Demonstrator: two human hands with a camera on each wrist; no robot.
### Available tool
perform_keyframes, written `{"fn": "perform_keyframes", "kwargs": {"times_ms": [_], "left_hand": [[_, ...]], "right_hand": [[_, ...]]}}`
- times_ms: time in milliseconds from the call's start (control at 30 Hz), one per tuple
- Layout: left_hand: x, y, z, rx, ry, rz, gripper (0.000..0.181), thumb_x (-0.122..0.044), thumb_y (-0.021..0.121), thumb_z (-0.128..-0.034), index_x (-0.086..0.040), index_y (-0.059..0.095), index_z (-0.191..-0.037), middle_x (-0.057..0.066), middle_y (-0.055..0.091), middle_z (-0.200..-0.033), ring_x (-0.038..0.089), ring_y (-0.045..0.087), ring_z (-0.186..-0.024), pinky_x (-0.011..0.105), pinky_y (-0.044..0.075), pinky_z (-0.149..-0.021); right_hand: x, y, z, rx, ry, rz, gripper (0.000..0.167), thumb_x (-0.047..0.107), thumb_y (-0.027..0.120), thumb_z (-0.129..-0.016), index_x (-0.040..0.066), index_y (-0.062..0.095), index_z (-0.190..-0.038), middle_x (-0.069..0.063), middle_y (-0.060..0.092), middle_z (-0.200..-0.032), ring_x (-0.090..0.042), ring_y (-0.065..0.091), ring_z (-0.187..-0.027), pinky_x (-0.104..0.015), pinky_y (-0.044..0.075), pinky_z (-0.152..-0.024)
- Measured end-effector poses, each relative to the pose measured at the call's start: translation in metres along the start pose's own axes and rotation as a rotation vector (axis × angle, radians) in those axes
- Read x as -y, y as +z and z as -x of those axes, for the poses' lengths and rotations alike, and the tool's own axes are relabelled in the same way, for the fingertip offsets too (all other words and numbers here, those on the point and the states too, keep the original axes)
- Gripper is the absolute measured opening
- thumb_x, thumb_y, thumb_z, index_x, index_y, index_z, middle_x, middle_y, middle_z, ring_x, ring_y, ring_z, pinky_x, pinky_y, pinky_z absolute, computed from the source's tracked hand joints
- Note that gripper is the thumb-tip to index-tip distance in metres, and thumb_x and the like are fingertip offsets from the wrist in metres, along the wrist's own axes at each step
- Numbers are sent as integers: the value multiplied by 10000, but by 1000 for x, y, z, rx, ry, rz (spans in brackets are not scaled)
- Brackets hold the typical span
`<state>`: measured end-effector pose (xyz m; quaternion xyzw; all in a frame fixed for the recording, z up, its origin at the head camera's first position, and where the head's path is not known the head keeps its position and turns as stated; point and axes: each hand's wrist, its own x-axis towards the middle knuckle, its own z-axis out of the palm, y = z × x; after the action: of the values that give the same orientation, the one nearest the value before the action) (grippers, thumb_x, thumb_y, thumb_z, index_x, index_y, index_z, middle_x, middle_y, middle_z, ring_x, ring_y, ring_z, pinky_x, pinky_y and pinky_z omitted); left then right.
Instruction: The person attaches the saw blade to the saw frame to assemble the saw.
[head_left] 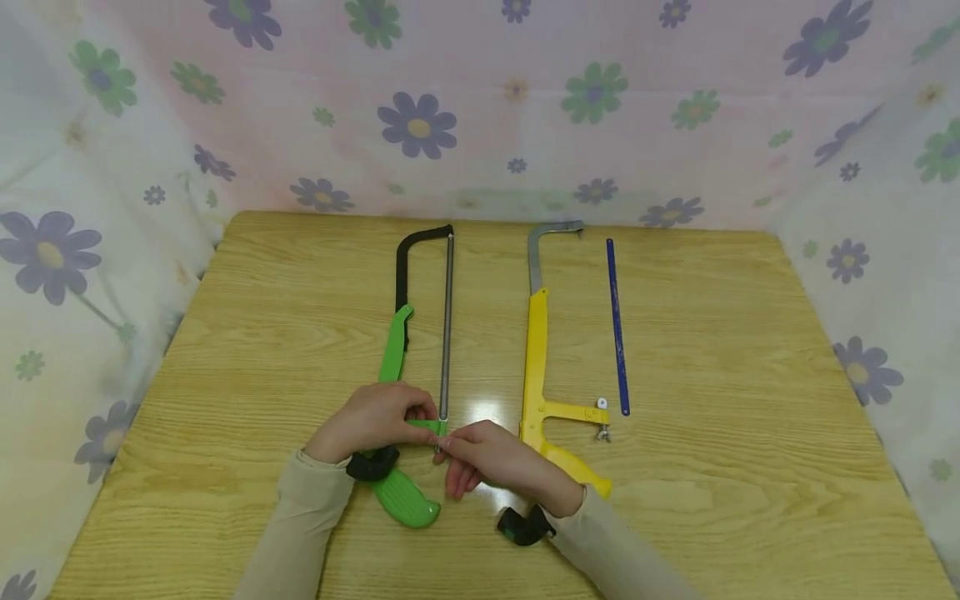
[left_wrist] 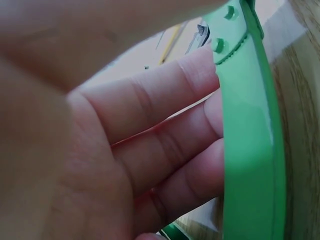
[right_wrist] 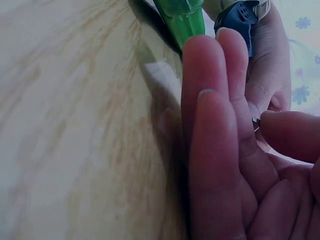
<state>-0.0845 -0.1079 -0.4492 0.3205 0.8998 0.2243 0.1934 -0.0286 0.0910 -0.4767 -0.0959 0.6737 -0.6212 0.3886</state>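
A green-handled hacksaw [head_left: 392, 346] with a black front frame lies on the table, a grey blade [head_left: 447, 325] running along its right side. My left hand [head_left: 378, 417] grips it near the short green arm at the blade's lower end; in the left wrist view, the fingers [left_wrist: 160, 132] lie against the green frame [left_wrist: 250, 135]. At the end of that arm, my right hand [head_left: 502, 458] pinches a small metal piece [right_wrist: 256, 123] between thumb and forefinger. Most of this piece is hidden, so its kind cannot be told. The right hand's other fingers extend beside the table surface.
To the right lies a yellow hacksaw [head_left: 534, 350] with a grey front frame and no blade in it; a wing nut [head_left: 603, 434] sits on its arm. Beside it is a loose blue blade [head_left: 617, 325]. Flowered cloth [head_left: 480, 142] hangs behind the wooden table [head_left: 720, 350] and at both sides.
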Motion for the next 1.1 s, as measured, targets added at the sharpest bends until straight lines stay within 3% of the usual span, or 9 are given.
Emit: {"fn": "perform_keyframes", "kwargs": {"times_ms": [267,433,667,900,1100], "left_hand": [[0,-2,0,-15,17,0,272,-572,614,-725,-316,629,-815,-216,511,-719,-21,474,-648,219,393,-567],[1,1,2,8,8,3,275,-583,610,-720,-328,626,-820,-226,505,-716,-28,473,-644,207,395,-569],[2,1,0,-3,6,13,226,-541,634,-727,-333,623,-816,-228,507,-711,-29,475,-644,216,395,-569],[2,0,0,-12,-1,26,220,-551,627,-728,-348,623,-811,-242,509,-725,-36,478,-656,221,394,-580],[2,1,0,-6,6,27,249,-578,608,-726,-345,623,-812,-242,509,-724,-37,476,-652,216,393,-579]], "right_hand": [[3,0,0,-22,5,26,422,397,447,-918,27,645,-873,-120,637,-640,-242,628,-574,-335,497,-516],[3,4,1,-24,10,12,426,392,451,-917,16,644,-867,-126,633,-632,-242,625,-563,-329,496,-508],[2,2,0,-30,-5,29,341,276,435,-941,9,632,-865,-110,625,-616,-233,617,-540,-325,492,-493],[3,1,1,-100,-22,89,295,277,489,-916,16,592,-828,-82,546,-546,-269,600,-487,-380,490,-468],[18,5,11,-136,-34,93,283,246,513,-911,-32,512,-854,-55,477,-531,-331,601,-499,-442,482,-473]]}}
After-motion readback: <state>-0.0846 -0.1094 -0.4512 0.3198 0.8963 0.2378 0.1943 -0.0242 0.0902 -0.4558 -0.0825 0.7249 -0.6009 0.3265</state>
